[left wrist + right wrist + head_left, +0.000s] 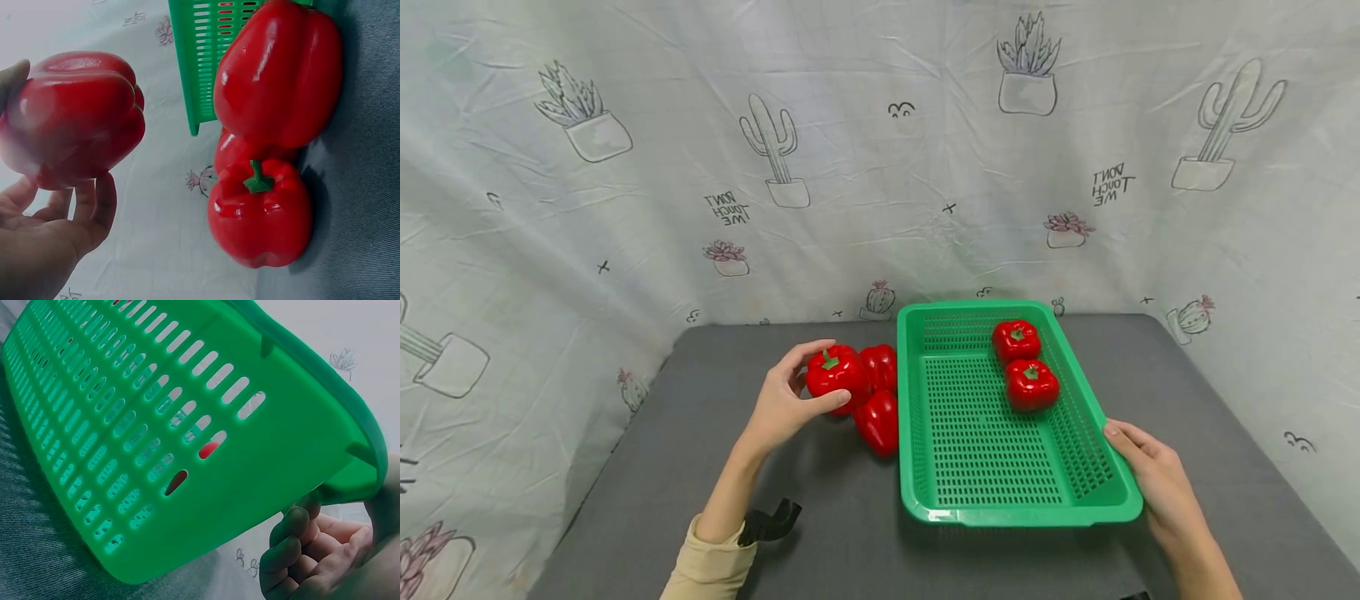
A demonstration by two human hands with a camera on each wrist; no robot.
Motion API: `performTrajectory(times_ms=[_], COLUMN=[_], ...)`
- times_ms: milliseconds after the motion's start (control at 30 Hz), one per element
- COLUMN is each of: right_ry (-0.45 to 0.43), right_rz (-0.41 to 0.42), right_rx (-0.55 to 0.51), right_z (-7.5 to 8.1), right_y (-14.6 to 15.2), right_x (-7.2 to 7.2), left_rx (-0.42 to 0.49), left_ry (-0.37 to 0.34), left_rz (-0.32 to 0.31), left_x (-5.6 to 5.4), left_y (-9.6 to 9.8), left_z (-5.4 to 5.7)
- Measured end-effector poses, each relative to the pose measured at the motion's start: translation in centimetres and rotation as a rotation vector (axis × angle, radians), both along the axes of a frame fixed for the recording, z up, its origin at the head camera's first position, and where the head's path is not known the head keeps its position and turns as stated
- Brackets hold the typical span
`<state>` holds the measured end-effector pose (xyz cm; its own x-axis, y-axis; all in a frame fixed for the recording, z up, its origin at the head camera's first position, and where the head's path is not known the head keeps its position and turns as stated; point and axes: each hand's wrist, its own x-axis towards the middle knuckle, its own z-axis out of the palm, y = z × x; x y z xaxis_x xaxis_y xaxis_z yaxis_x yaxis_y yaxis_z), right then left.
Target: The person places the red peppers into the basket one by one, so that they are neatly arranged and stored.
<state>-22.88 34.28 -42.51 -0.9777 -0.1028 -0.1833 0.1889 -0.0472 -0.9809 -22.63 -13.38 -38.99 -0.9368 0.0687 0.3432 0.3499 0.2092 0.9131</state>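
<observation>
My left hand grips a red bell pepper, thumb on one side and fingers curled round the other. In the left wrist view this pepper is up off the table, apart from the other peppers. Two more red peppers, one behind and one nearer, lie against the left side of a green plastic basket. My right hand holds the basket's rim near its front right corner; the right wrist view shows fingers curled under that rim. Two peppers sit inside along the right wall.
A grey cloth covers the table. Behind it and at both sides hangs a white curtain printed with cacti. The left wrist view shows a pepper with a green stem on the table, partly covering another. A black strap sticks out from the left wrist.
</observation>
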Motion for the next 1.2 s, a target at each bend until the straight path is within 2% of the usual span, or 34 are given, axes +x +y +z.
performTrajectory(times_ms=[67, 267, 400, 667, 933, 1033, 1200], right_ry=[-0.003, -0.013, -0.026, -0.027, -0.026, -0.031, -0.042], right_rz=[-0.002, -0.011, -0.012, -0.001, 0.009, 0.005, -0.002], right_rx=[-0.002, -0.008, 0.012, 0.003, -0.017, -0.02, -0.018], right_z=[-0.1, -0.2, -0.3, -0.2, 0.1, 0.2, 0.4], right_y=[0.0, 0.0, -0.1, -0.2, -0.2, -0.1, -0.1], right_x=[0.0, 0.0, 0.2, 0.3, 0.1, 0.0, -0.2], left_rx=[0.003, 0.023, 0.033, 0.049, 0.054, 0.041, 0.048], left_ry=[-0.01, -0.047, -0.044, -0.068, -0.062, -0.031, -0.002], left_rz=[0.008, 0.015, 0.011, 0.048, 0.041, 0.036, 0.04], left_x=[0.2, 1.7, 1.8, 2.1, 1.1, 1.2, 1.4], left_y=[0.2, 1.6, 1.8, 2.7, 3.6, 4.0, 4.4], left_z=[0.3, 2.8, 2.6, 2.5, 0.3, 0.4, 1.2])
